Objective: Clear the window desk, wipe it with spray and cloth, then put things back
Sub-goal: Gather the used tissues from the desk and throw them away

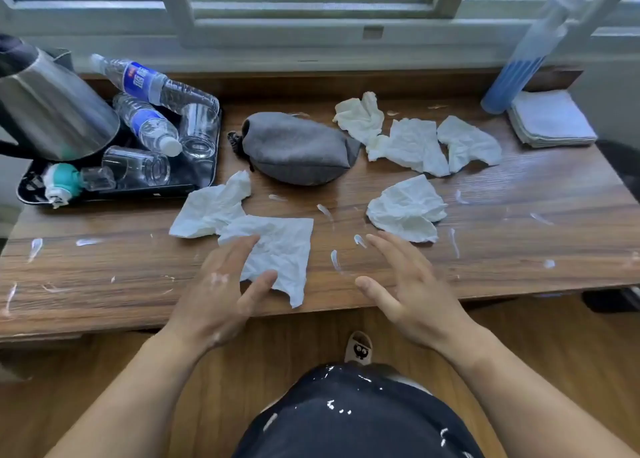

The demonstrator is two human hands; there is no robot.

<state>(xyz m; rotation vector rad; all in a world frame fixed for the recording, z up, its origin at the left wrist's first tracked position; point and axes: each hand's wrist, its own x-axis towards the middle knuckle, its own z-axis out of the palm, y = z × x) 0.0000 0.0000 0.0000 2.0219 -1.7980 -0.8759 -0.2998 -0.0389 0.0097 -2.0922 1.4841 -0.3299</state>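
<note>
Both hands were released, fingers spread and holding nothing. The left hand (221,284) lay over the near edge of a flat tissue (284,246), with its fingertips and thumb on or just above the paper; I could not tell whether they touched. The right hand (405,284) hovered over bare wood just beside a white smear (335,260).

Around them the table (519,215) carried more crumpled tissues: one to the left (207,208) overlapping the flat sheet, one ahead of the right hand (405,208), and three in a row further back (412,146). A grey pouch (298,149) sat in the middle. At the far left a black tray (166,191) held a kettle (52,111), water bottles (152,83) and glasses (199,130). The spray bottle (519,73) and folded cloth (550,118) stood at the far right corner, near the window.

This looked like the clearing step, barely begun. The next move probably called for gathering the loose tissues, closing the left fingers on the nearest sheet first, then lifting away the pouch and tray before any spraying.
</note>
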